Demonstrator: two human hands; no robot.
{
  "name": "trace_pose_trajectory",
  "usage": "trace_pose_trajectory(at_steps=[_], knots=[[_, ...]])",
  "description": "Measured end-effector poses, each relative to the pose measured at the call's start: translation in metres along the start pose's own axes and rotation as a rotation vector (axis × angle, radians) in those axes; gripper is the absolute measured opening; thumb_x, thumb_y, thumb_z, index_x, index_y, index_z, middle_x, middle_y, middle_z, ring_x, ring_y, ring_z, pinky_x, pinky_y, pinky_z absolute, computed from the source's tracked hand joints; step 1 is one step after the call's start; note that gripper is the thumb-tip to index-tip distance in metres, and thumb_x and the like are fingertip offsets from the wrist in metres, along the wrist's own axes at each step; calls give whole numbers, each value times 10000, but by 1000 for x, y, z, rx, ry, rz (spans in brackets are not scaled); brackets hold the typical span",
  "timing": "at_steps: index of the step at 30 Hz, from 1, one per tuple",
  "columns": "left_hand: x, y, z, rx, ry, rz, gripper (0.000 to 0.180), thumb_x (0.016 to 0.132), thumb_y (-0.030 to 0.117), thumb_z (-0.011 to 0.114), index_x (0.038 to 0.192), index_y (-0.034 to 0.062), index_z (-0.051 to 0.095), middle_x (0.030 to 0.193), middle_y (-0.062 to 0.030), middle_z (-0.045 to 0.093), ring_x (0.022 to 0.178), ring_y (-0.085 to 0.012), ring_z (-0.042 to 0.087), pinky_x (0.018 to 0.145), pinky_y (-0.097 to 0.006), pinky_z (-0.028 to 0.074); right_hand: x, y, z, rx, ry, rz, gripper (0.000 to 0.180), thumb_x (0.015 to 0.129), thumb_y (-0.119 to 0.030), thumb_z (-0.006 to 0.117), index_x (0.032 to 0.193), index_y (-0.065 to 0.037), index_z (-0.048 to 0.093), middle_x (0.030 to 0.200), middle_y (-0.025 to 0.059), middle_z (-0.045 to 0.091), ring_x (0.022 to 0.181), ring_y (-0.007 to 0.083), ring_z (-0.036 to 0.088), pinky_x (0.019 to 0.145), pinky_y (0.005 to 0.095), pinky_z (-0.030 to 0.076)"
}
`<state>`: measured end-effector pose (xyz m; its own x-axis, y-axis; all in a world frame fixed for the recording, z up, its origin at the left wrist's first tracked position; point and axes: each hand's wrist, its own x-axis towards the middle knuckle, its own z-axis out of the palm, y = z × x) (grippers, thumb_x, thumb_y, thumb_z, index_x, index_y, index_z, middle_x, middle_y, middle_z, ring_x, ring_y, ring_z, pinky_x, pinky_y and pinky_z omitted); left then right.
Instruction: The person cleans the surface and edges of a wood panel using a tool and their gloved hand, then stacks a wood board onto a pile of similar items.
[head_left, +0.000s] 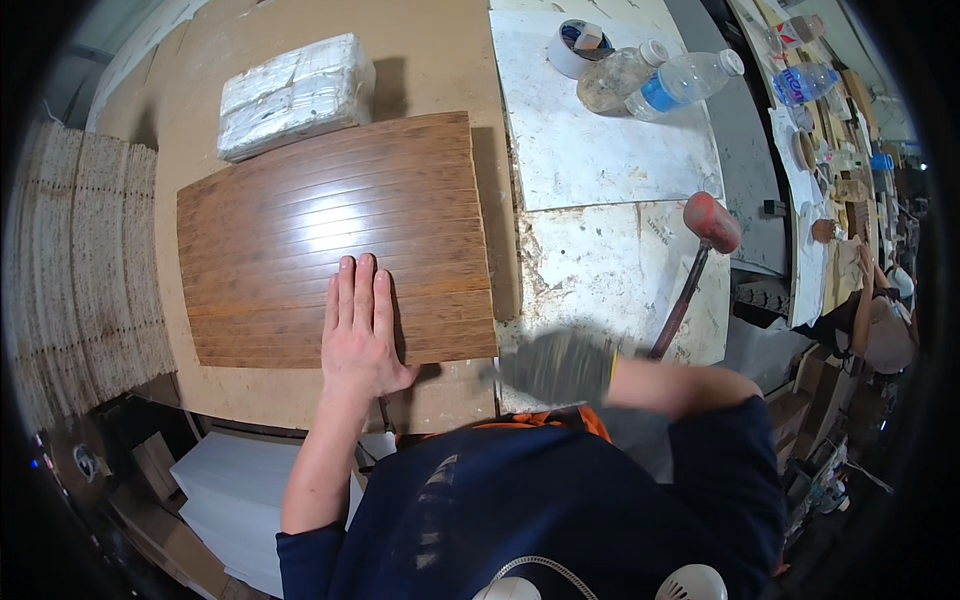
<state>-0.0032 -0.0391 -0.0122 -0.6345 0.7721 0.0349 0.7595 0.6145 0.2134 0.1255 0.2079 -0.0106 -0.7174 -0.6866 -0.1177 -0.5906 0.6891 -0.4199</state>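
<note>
A brown wood-grain slatted panel (260, 260) lies on the tan board of the bench, light glaring off its middle. My bare left hand (358, 335) rests flat on its front part, fingers stretched out and thumb out to the side at the near edge. Just off the panel's front right corner is my right hand (560, 368), in a dark grey glove. Motion smears that hand, so its fingers and anything in them cannot be made out. Beyond it lies a red-headed mallet (712, 222), its dark handle running back toward my right forearm.
A white wrapped bundle (295, 97) sits behind the panel. At the far right are a tape roll (573, 52) and two plastic bottles (685, 85). Tall stacked boards (85, 270) stand left. Another person (880, 325) is at the far right, by a cluttered bench.
</note>
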Motion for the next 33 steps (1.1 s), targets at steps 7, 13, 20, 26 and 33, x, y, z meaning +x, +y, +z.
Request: trace_pose_trajectory(at_steps=[7,13,20,26,33], knots=[[-2,4,-4,3,-14,-27,1177,482,375,867,1410,-89,311,1497,-283,284,1411,-460,238,1164,-537,211,17,39,-8,-58,501,254,531,908,-178,537,1408,-98,378,929,113,642,573,200,607,405,314,463],[-3,2,-4,3,-29,-6,1190,525,386,835,1450,-69,242,1505,-294,258,1407,-479,229,1144,-566,228,-21,-15,26,200,275,-107,464,882,-156,521,1343,-184,475,779,54,632,572,228,644,485,376,529],[-3,3,-4,19,-32,-25,1123,525,379,836,1404,-92,320,1494,-291,278,1417,-457,219,1170,-531,195,0,10,27,-109,355,-3,451,927,-228,515,1368,-147,464,750,89,618,497,212,585,452,359,506],[-5,2,-4,24,-47,-40,1138,521,414,844,1397,-98,329,1494,-296,273,1417,-458,216,1172,-529,191,-10,71,-1,-556,157,503,390,954,-144,429,1327,-58,508,842,122,636,683,208,631,554,368,522],[-4,2,-2,29,-30,-15,1154,544,477,831,1404,-88,309,1499,-290,273,1412,-467,226,1156,-547,209,16,147,-37,-620,240,839,436,958,-230,455,1329,-2,467,1269,180,562,1195,429,487,1059,512,357]])
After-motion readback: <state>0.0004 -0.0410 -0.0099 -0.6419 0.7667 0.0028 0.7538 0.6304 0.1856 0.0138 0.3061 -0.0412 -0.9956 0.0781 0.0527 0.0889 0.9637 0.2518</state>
